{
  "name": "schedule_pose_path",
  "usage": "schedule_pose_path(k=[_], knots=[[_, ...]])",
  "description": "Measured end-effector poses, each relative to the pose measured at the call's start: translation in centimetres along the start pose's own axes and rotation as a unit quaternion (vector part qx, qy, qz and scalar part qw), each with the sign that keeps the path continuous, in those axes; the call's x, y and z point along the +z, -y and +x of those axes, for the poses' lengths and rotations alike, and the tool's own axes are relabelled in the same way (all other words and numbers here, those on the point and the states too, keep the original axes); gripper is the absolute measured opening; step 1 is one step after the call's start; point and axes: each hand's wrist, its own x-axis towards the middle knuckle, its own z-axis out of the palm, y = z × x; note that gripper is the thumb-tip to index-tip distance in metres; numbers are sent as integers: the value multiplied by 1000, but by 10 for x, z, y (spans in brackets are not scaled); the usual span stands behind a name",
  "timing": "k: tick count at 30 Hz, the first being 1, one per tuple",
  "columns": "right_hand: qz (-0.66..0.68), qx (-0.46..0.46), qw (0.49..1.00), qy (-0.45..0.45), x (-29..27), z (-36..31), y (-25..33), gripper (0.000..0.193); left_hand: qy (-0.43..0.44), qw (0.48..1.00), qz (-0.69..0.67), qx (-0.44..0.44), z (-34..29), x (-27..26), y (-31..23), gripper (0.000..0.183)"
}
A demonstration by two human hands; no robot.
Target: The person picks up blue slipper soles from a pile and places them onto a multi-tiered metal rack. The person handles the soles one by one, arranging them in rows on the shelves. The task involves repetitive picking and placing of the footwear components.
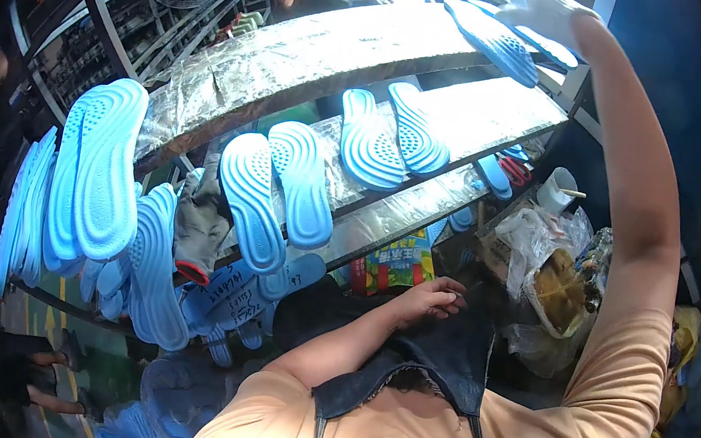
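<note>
Extended to the far right, the white-gloved right hand [542, 16] is at a pair of blue insoles [493, 43] at the upper board's [300, 57] end, its grip too unclear to tell; the bare left hand [435, 300] lies nearer, over the dark apron [452, 352], fingers loosely curled, though I cannot tell whether they close on anything; as for progress, that pair and four spread insoles [374, 142] along the lower board [500, 119] look set out singly, while many more remain bunched in a stack [109, 174] at the left; whether those are finished or waiting does not show, so how much is left stays uncertain.
</note>
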Motion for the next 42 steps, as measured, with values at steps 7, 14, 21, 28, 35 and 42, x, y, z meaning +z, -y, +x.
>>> schedule_pose_path(k=[7,14,21,28,35,42], knots=[[-141,28,986,86,-12,-58,19,84,-17,999,30,-6,-3,3,3,42],[73,-77,965,-240,6,-181,83,62,-95,984,110,107,-18,-13,38,22],[884,201,422,33,170,-299,141,36,-183,949,149,211,-108,31,-4,23],[971,209,113,-4,449,-345,138,49,-251,877,370,177,-91,58,27,24],[902,429,44,35,327,-327,185,59,-346,910,203,107,-64,39,91,35],[982,-81,-30,168,386,-326,183,62,-291,931,-164,147,-36,41,107,13]])
